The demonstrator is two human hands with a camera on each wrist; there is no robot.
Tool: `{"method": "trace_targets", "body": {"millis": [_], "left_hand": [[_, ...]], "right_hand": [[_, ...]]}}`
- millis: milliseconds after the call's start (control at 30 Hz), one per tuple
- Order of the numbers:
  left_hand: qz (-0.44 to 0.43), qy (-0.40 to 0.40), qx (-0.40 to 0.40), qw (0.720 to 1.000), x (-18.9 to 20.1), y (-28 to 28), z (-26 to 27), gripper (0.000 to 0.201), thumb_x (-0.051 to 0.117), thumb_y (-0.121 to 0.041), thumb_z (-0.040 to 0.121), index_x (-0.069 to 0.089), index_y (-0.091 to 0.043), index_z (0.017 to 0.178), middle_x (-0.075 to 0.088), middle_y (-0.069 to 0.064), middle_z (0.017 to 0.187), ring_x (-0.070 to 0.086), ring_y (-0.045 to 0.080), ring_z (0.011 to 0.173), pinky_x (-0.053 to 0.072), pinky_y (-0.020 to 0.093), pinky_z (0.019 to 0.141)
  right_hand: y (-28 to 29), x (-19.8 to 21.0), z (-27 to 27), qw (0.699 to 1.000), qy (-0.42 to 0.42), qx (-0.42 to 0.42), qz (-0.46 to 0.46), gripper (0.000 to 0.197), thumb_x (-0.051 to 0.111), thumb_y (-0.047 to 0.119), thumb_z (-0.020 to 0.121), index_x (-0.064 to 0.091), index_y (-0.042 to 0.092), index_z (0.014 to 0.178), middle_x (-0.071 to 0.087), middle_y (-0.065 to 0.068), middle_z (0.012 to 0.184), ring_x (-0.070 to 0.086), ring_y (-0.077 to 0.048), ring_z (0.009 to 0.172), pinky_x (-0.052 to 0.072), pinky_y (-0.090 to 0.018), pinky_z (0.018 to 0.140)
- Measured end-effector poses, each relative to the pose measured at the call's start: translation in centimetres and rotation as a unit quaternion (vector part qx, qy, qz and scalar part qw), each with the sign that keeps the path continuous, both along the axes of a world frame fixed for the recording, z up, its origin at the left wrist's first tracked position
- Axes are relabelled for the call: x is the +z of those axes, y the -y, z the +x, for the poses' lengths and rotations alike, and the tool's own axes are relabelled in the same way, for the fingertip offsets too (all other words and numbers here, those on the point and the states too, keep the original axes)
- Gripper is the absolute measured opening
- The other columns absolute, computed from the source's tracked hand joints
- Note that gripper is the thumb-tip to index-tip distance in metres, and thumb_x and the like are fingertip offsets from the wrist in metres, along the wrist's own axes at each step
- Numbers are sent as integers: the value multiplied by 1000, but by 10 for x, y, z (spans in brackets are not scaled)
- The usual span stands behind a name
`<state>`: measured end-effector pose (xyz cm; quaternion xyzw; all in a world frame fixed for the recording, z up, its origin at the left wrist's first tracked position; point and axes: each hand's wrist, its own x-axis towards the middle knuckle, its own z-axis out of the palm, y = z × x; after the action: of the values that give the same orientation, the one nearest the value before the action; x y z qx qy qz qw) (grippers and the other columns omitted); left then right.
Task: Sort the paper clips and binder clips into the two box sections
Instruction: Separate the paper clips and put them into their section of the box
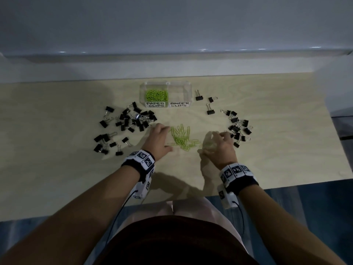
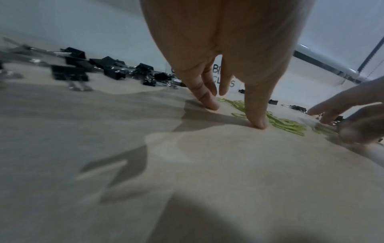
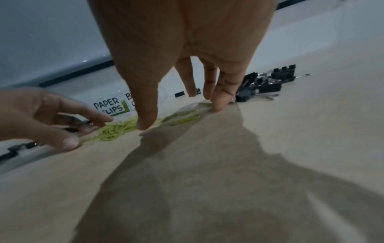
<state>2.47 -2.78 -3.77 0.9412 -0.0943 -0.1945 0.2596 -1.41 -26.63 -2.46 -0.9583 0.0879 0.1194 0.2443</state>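
A clear two-section box stands at the table's back; its "PAPER CLIPS" section holds green paper clips, its "BINDER CLIPS" section looks empty. A loose pile of green paper clips lies between my hands. My left hand is spread, fingertips pressing the table at the pile's left edge. My right hand stands on its straight fingertips over a few green clips at the pile's right. Black binder clips lie in a left heap and a right heap.
Three single binder clips lie right of the box. The pale wooden table ends at a near edge just behind my wrists. A grey wall ledge runs behind the box.
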Motion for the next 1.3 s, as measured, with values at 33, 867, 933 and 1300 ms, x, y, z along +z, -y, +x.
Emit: {"method": "trace_targets", "body": {"millis": [33, 867, 933, 1300], "left_hand": [[4, 0, -12, 1000, 1, 3, 3, 77, 76, -33, 73, 40, -12, 138, 38, 7, 129, 35, 24, 123, 35, 34, 107], [-17, -53, -100, 993, 14, -15, 35, 3, 64, -7, 82, 60, -8, 81, 54, -1, 82, 51, 15, 76, 42, 28, 69], [-39, -59, -87, 994, 16, -22, 34, 3, 64, -7, 83, 62, -7, 82, 58, -1, 79, 51, 12, 70, 38, 23, 66], [-159, 91, 176, 967, 68, -56, 105, 5, 67, -4, 80, 63, -6, 79, 67, 4, 75, 62, 18, 68, 53, 29, 66]], "right_hand": [[2, -5, 0, 1000, -13, 8, -16, 75, 84, 36, 60, 51, 10, 122, 42, -18, 121, 44, -34, 107, 49, -45, 90], [-57, 5, 69, 969, -1, 238, 59, 15, 63, 3, 73, 67, 7, 87, 62, -13, 92, 60, -32, 84, 47, -32, 71], [-58, 12, 80, 976, 20, 195, 99, 10, 66, 0, 72, 66, 7, 79, 62, -12, 82, 60, -30, 76, 48, -32, 68], [-138, 57, 181, 978, 47, 75, 191, 8, 72, 12, 79, 66, 12, 84, 67, 0, 83, 61, -10, 74, 50, -18, 67]]}}
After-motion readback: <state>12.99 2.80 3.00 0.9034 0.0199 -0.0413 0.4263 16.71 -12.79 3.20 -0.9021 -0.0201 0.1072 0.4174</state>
